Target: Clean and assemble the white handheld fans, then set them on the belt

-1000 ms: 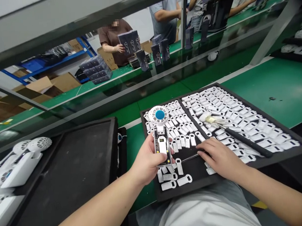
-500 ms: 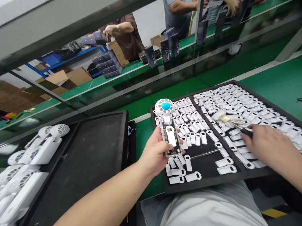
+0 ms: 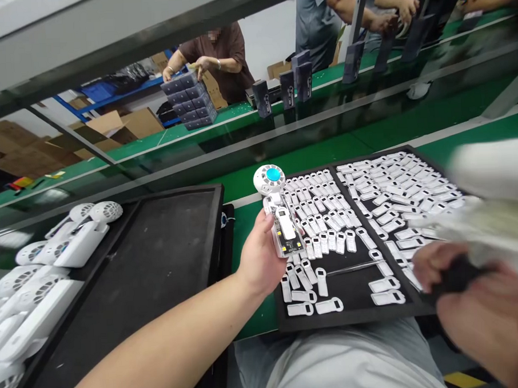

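My left hand [image 3: 261, 254] is closed around a white handheld fan [image 3: 282, 230] with its body open. Its round head has a blue centre, and a circuit board shows in the handle. A white cover plate with a small dark window lies over the board. At the right, my right hand [image 3: 482, 310] is smeared by motion, with its fingers wrapped round the black handle [image 3: 462, 274] of a tool. Beside that hand, a large white and yellowish blur [image 3: 494, 172] cannot be made out. Many similar white cover plates [image 3: 329, 219] lie below and beyond the fan.
The plates lie on a black divided tray [image 3: 350, 318], with a thin metal rod [image 3: 352, 267] among them. Another black tray [image 3: 159, 267] stands left, beside several white fans [image 3: 64, 248]. Across the bench, people handle dark boxes [image 3: 190, 100].
My right hand has lifted its tool off the plates and swung right towards me. My left hand has shifted slightly left with the fan, and its thumb has come off the cover plate.
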`<state>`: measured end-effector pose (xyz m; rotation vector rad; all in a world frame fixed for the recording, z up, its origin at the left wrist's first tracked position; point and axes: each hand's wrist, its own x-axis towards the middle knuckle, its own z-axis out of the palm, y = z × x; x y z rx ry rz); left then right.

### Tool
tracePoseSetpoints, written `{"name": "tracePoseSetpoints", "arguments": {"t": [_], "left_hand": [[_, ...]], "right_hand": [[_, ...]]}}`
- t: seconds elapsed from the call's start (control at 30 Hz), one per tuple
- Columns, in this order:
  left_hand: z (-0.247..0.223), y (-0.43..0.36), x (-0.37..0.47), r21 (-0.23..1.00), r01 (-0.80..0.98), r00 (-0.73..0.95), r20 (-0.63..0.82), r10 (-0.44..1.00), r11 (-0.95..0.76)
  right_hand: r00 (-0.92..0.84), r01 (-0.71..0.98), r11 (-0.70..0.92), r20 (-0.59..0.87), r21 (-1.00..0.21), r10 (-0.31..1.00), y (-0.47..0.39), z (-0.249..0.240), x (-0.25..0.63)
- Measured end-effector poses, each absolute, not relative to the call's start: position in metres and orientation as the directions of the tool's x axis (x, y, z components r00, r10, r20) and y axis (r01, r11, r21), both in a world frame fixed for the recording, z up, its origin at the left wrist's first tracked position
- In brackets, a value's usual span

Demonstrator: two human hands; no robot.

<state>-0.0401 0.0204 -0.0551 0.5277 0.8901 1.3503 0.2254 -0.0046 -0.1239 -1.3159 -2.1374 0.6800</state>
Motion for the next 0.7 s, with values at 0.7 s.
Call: {"name": "tracePoseSetpoints", "arguments": {"t": [0.7], "left_hand": [[-0.062,0.066,-0.050,0.781,-0.313,-0.357,-0.624,0.695,0.540]], "right_hand": [[-0.372,-0.044,-0.159,-0.131,-0.986,0.919,0.010,-0.113,0.206]]}}
